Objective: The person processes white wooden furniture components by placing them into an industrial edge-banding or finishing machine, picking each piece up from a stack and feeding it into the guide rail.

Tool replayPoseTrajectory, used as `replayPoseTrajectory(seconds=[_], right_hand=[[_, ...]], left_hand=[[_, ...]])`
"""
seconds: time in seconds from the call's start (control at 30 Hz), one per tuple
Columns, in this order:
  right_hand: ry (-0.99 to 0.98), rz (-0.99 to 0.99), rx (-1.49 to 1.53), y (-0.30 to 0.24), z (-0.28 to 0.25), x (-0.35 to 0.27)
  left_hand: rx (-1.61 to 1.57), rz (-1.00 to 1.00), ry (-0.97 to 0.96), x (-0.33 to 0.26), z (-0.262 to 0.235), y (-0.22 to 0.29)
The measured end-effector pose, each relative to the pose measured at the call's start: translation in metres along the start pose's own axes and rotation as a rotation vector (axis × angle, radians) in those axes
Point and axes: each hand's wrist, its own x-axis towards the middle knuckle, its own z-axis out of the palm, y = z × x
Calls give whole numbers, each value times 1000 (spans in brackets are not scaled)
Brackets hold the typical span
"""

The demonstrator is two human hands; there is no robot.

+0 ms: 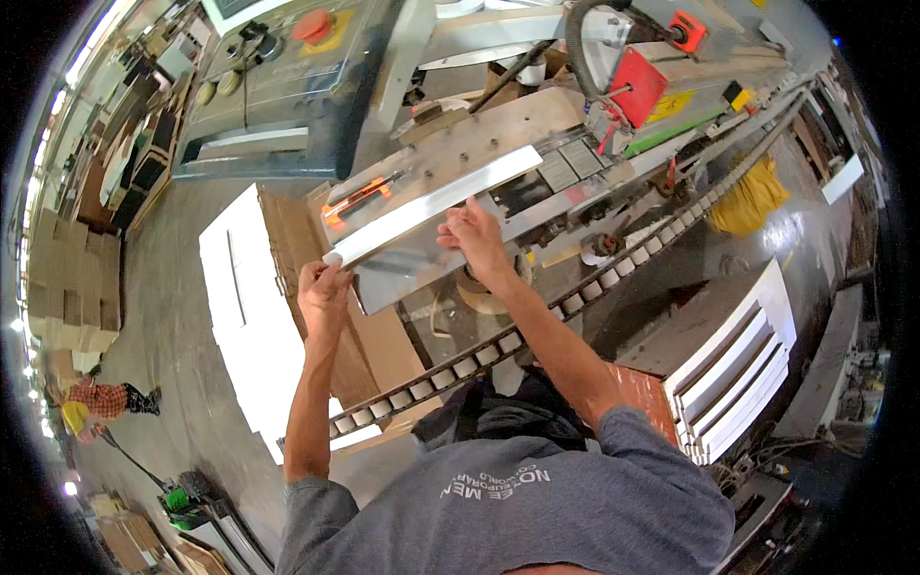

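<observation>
A long white strip (441,203) lies slantwise across the machine's flat metal bed (388,273). At its near left end, the fingers of my left hand (324,289) are pinched closed on it. My right hand (471,236) is beside the strip's near edge, further along to the right. Its fingers are loosely bent and apart, with nothing seen between them; whether a fingertip touches the strip is hard to tell. Behind the strip rests an orange tool, apparently a cutter (358,202), with a dark thin tip.
White panels (251,316) stack beside cardboard at left. A roller rail (489,356) crosses before me. More white slatted panels (738,369) stand at right. A control console (278,96) with a red button, a red guard plate (636,84) and a yellow bag (749,197) surround the bed. A person (101,398) is far left.
</observation>
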Motion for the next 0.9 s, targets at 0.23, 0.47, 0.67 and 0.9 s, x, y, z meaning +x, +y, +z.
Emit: replayPoseTrajectory(seconds=[0.23, 0.47, 0.67, 0.9], right_hand=[[-8, -186, -167, 7, 5, 2], [26, -143, -197, 9, -9, 14], [68, -284, -227, -3, -47, 31], [207, -311, -291, -49, -88, 39]], left_hand=[[-119, -7, -29, 6, 0, -21], [-143, 29, -62, 19, 8, -1], [-87, 141, -53, 33, 38, 22], [-86, 284, 23, 51, 83, 62]])
